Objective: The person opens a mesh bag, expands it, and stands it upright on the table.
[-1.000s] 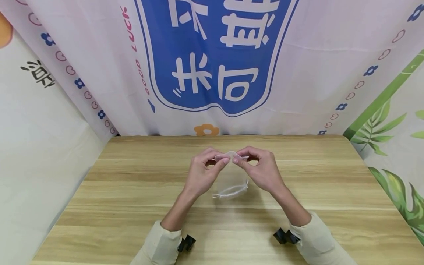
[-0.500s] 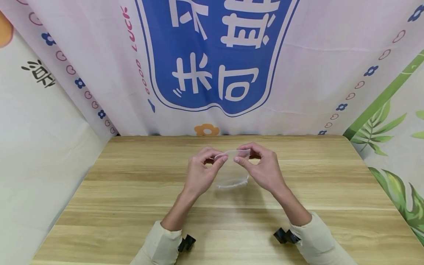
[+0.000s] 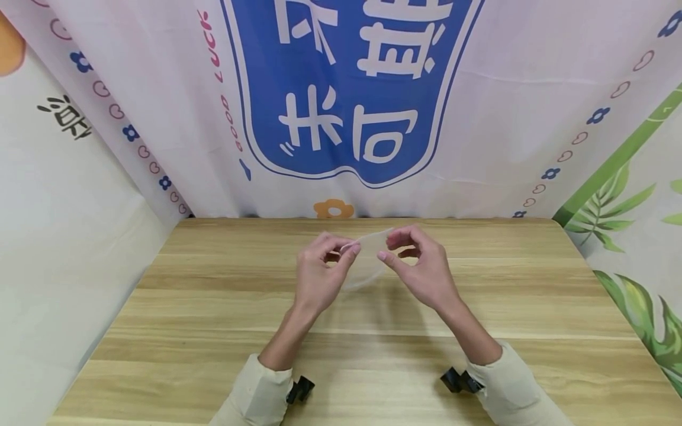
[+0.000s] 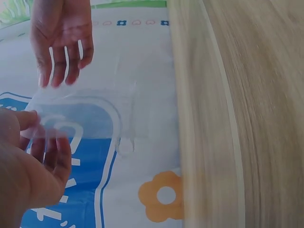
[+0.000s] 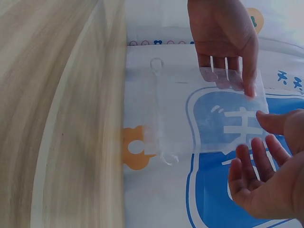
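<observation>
A sheer, whitish drawstring bag hangs tilted in the air between both hands. Its cord runs along the lower end, with a small loop at each side, as the right wrist view shows of the bag. My left hand pinches the bag's upper left edge between thumb and fingers. My right hand is at the bag's right side with thumb and fingers spread apart. In the right wrist view, the fingertips of the right hand are right beside the bag's edge, not closed on it.
Below the hands lies a wood-grain table. A printed white cloth with a blue panel hangs along the table's far edge. Black wrist mounts show at both sleeves.
The right fingers have loosened from the bag's right edge and spread. Still pinched by the left hand, the bag has straightened from its fold and swung up and left.
</observation>
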